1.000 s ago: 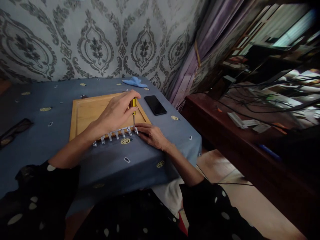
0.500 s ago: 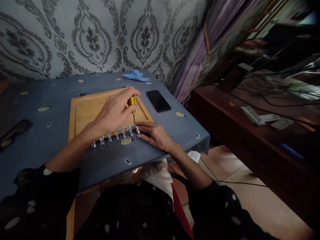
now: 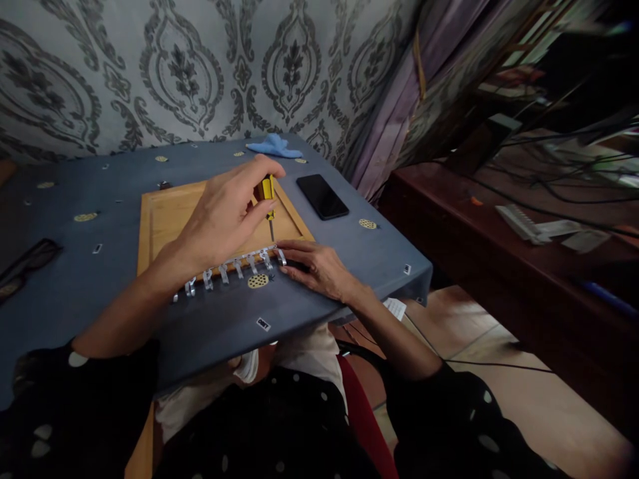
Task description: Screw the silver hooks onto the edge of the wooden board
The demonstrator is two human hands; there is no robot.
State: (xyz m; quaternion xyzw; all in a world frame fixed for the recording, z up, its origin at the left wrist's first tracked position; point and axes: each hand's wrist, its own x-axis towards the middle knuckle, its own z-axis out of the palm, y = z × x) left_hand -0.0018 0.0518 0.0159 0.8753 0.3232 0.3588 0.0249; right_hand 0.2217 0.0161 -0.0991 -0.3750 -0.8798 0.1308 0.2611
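Note:
My left hand (image 3: 222, 206) grips a yellow-and-black screwdriver (image 3: 268, 189) by its handle, shaft pointing down. Its tip is just above the right end of a silver hook rail (image 3: 252, 256); whether it touches a screw is too small to tell. The rail, with several curved hooks, lies along the near edge of a framed wooden panel (image 3: 172, 213). At the rail's right end my right hand (image 3: 319, 269) pinches around the last hook, its index finger along the rail and its thumb below. My left forearm covers part of the panel.
Beyond the panel's right side lies a black phone (image 3: 322, 196). A blue cloth (image 3: 274, 146) rests at the table's back, by the wall. Dark glasses (image 3: 30, 266) are at the left on the blue tablecloth (image 3: 114, 303). A reddish-brown desk (image 3: 449, 239) with cables stands at right.
The screwdriver has risen slightly, its tip a little higher against the rail's end. My view has shifted a little. My right hand stays at the rail's right end.

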